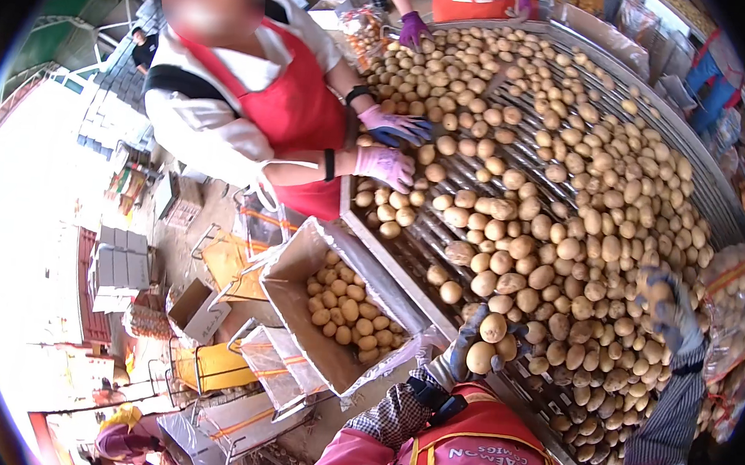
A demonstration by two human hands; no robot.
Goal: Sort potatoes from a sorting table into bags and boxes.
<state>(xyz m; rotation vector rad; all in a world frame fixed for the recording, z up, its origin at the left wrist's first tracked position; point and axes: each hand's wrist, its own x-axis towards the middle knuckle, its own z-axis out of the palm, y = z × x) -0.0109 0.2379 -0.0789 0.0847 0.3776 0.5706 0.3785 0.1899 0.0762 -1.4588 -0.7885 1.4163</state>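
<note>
My left hand (pixel 477 350), in a grey-blue work glove, is closed around several potatoes (pixel 493 328) at the lower edge of a metal roller table. On the right, my right hand (pixel 668 311), also gloved, reaches out over the heap with a potato (pixel 658 293) against its palm; how firmly it grips cannot be told. Many loose potatoes (pixel 569 249) cover the rollers (pixel 434 237). Left of my left hand stands a cardboard box (pixel 289 272) lined with clear plastic film, with potatoes (pixel 343 302) inside.
Across the table's left side, a co-worker in a red apron (pixel 297 107) has both gloved hands among potatoes. Another person's purple-gloved hand (pixel 414 30) rests at the far edge. Wire stands (pixel 227 365) with plastic liners are beyond the box; net sacks (pixel 727 309) stand far right.
</note>
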